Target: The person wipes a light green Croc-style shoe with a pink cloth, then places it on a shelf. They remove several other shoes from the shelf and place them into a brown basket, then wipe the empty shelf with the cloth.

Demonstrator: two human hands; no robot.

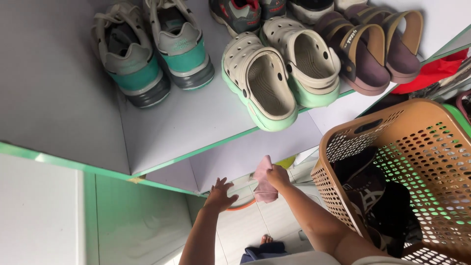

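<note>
My right hand [277, 177] grips a small pink cloth [264, 182] that hangs down below the front edge of a pale shelf [196, 122] with a green rim. My left hand [219, 195] is just to the left of it, fingers spread, holding nothing, close under the shelf edge. On the shelf stand grey and teal sneakers [152, 49], beige clogs with mint soles [279, 73] and brown sandals [373, 49].
A tan perforated laundry basket [407, 147] with dark clothes inside stands at the right, next to my right arm. Red fabric [431, 73] lies behind it. A tiled floor [255, 225], my bare foot [266, 239] and an orange ring lie below. A white and green cabinet side fills the left.
</note>
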